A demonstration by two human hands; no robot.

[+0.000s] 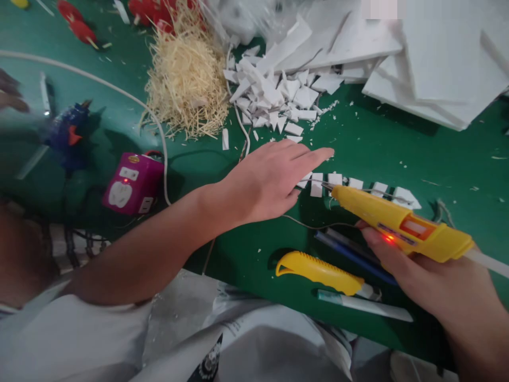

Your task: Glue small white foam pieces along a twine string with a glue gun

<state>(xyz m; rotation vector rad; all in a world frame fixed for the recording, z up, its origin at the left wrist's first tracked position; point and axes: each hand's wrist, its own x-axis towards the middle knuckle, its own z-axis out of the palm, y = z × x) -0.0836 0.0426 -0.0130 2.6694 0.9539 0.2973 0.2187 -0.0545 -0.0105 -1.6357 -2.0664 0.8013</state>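
Observation:
My right hand (433,281) is wrapped around a yellow hot glue gun (393,223) with a lit red light and a white glue stick at its rear. Its metal nozzle points left, over a row of small white foam pieces (317,184) with a thin string (379,192) running across them. My left hand (270,178) lies palm down at the row's left end, its index finger stretched out and its thumb apart. A foam piece shows beside its fingers; what lies beneath the palm is hidden.
Close to me lie a yellow utility knife (318,270), a blue pen (358,257) and a white-and-teal stick (366,306). Foam scraps (274,93), straw (186,79) and foam sheets (437,69) sit farther back. At left are a magenta power socket (135,183), a blue glue gun (69,132) and another person's hand (11,93).

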